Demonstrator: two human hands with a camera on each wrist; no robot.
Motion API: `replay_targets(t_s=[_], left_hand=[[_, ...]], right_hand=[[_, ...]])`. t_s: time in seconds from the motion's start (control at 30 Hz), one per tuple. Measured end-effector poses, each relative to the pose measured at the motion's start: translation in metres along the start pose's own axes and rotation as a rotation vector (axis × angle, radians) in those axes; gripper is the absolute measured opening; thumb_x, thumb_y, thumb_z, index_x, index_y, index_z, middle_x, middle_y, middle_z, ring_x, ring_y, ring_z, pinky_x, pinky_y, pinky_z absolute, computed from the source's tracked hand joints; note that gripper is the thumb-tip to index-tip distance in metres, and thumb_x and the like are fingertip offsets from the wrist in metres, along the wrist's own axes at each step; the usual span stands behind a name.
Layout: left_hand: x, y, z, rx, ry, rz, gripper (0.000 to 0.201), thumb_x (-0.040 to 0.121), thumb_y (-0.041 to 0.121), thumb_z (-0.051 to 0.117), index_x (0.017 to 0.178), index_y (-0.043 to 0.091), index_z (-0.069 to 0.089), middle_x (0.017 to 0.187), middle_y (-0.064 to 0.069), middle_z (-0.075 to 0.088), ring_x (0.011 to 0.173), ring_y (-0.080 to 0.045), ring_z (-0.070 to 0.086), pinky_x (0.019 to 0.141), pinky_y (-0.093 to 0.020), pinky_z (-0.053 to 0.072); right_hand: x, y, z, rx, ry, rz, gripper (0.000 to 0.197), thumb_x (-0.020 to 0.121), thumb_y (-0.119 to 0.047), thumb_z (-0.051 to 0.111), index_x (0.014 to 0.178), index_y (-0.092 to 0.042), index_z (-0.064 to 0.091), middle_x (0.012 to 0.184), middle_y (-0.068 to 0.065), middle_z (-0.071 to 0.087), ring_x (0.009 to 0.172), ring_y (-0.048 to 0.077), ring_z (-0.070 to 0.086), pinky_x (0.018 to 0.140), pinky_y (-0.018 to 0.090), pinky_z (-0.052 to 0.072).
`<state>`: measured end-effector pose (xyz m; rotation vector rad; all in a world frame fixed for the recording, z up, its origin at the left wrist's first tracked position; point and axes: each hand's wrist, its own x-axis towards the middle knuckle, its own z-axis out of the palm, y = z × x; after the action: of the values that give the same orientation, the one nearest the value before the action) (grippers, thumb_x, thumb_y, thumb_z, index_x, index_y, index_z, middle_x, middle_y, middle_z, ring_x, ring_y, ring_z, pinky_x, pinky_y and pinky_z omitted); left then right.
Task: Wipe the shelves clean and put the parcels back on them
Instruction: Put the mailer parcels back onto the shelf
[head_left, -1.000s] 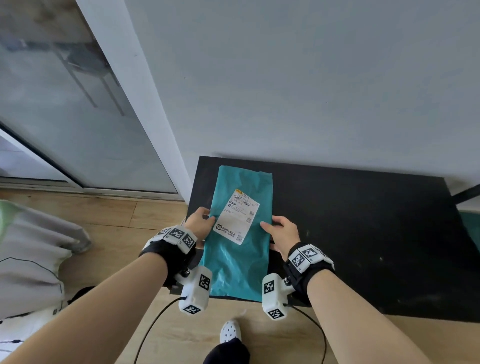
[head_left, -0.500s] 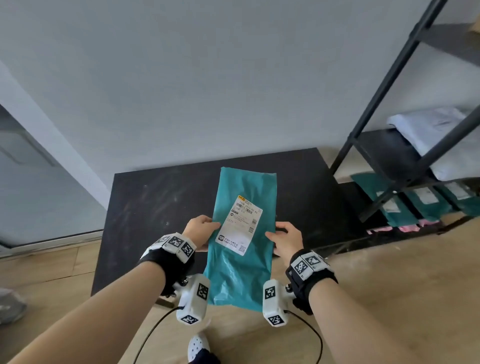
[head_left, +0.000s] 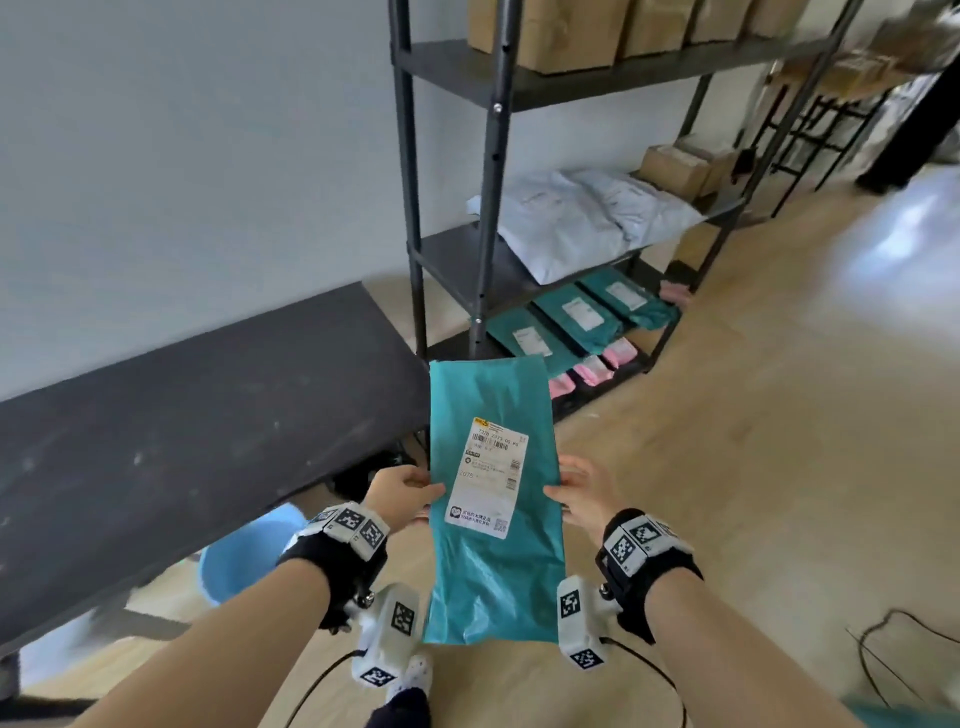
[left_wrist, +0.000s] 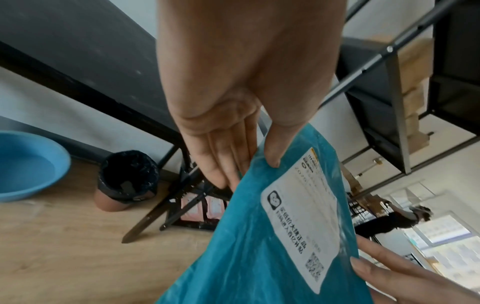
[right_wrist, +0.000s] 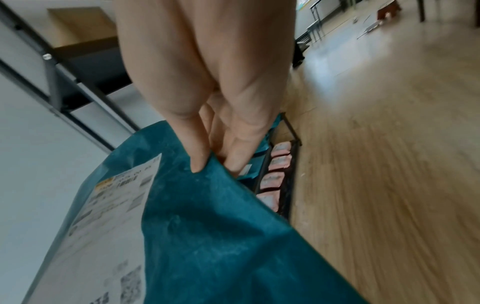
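Note:
A long teal parcel with a white label hangs in the air between both hands, over the wooden floor. My left hand pinches its left edge, thumb on top and fingers beneath, as the left wrist view shows. My right hand pinches the right edge the same way. Ahead stands the black metal shelf rack. Its bottom shelf holds teal parcels and pink packets; the shelf above holds white bags, the top one brown boxes.
A black table stands on the left, with a blue basin and a bin lined in black beneath it. Open wooden floor lies to the right. A black cable lies at the lower right.
The parcel has been lifted off the black table and carried right, toward the shelf rack. My view has swung right, so the rack now fills the middle.

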<state>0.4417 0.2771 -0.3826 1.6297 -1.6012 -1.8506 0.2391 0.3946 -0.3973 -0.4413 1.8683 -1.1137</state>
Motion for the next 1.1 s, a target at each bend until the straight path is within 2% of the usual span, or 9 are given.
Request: replay_targets(t_s=[0.17,0.33,0.47,0.6,0.73,0.83,0.97,1.03,1.1], left_hand=[[0.045,0.027,0.074,0.066,-0.104,-0.013,0.023,0.088,0.004,0.062,0.111,0.000,0.059,0.087,-0.012,0.066,0.068,-0.024,0.059,0.055,-0.024,0.051],[0.117,0.059,0.137,0.035,-0.144,-0.054,0.031,0.088,0.012,0.064,0.115,-0.001,0.056,0.093,-0.013,0.066,0.071,-0.022,0.062,0.073,-0.034,0.055],[0.175,0.088,0.180,-0.042,-0.136,-0.107,0.034,0.087,0.005,0.064,0.119,-0.004,0.054,0.101,-0.017,0.065,0.072,-0.022,0.063,0.071,-0.033,0.056],[0.216,0.110,0.211,-0.104,-0.102,-0.163,0.036,0.087,0.002,0.063,0.121,-0.004,0.051,0.090,-0.010,0.064,0.071,-0.022,0.062,0.061,-0.026,0.056],[0.250,0.124,0.229,-0.145,-0.039,-0.202,0.042,0.088,0.002,0.061,0.127,-0.003,0.049,0.115,-0.019,0.062,0.088,-0.031,0.063,0.084,-0.041,0.053],[0.275,0.131,0.244,-0.241,0.017,-0.256,0.039,0.089,0.000,0.058,0.127,0.000,0.048,0.121,-0.017,0.059,0.077,-0.025,0.060,0.072,-0.035,0.052],[0.307,0.132,0.264,-0.316,0.161,-0.263,0.035,0.089,-0.001,0.058,0.124,0.001,0.052,0.122,-0.017,0.059,0.085,-0.026,0.059,0.067,-0.033,0.053],[0.321,0.131,0.274,-0.376,0.232,-0.280,0.033,0.090,-0.003,0.056,0.123,0.000,0.052,0.112,-0.015,0.061,0.087,-0.028,0.059,0.071,-0.036,0.052],[0.337,0.130,0.280,-0.443,0.283,-0.298,0.028,0.091,-0.003,0.054,0.119,0.002,0.053,0.102,-0.010,0.060,0.075,-0.025,0.059,0.065,-0.031,0.051]], right_hand=[[0.040,0.002,-0.078,-0.059,0.056,0.015,0.040,0.080,0.016,0.061,0.099,-0.020,0.058,0.094,0.009,0.064,0.098,0.033,0.065,0.083,0.054,0.055],[0.112,-0.015,-0.139,-0.131,0.054,0.060,0.046,0.080,0.016,0.061,0.111,-0.018,0.058,0.097,0.008,0.063,0.101,0.029,0.064,0.086,0.050,0.055],[0.174,-0.033,-0.178,-0.152,0.026,0.107,0.050,0.081,0.018,0.059,0.122,-0.010,0.054,0.101,0.011,0.062,0.104,0.030,0.063,0.086,0.048,0.055],[0.229,-0.046,-0.205,-0.164,-0.035,0.149,0.055,0.081,0.019,0.057,0.126,-0.013,0.053,0.104,0.017,0.063,0.105,0.033,0.063,0.089,0.051,0.053],[0.283,-0.059,-0.220,-0.166,-0.106,0.157,0.055,0.083,0.018,0.056,0.129,-0.013,0.052,0.100,0.019,0.062,0.101,0.034,0.064,0.088,0.051,0.054],[0.321,-0.069,-0.229,-0.205,-0.200,0.159,0.053,0.085,0.015,0.057,0.128,-0.014,0.050,0.090,0.011,0.063,0.090,0.026,0.065,0.083,0.043,0.056],[0.379,-0.076,-0.236,-0.272,-0.301,0.158,0.056,0.084,0.014,0.059,0.130,-0.015,0.049,0.085,0.007,0.064,0.080,0.018,0.066,0.065,0.029,0.056],[0.408,-0.076,-0.233,-0.326,-0.350,0.171,0.058,0.085,0.014,0.059,0.134,-0.016,0.047,0.085,0.007,0.064,0.080,0.019,0.066,0.065,0.029,0.055],[0.437,-0.075,-0.227,-0.389,-0.398,0.153,0.062,0.085,0.013,0.058,0.138,-0.015,0.043,0.086,0.007,0.064,0.082,0.022,0.065,0.071,0.035,0.057]])
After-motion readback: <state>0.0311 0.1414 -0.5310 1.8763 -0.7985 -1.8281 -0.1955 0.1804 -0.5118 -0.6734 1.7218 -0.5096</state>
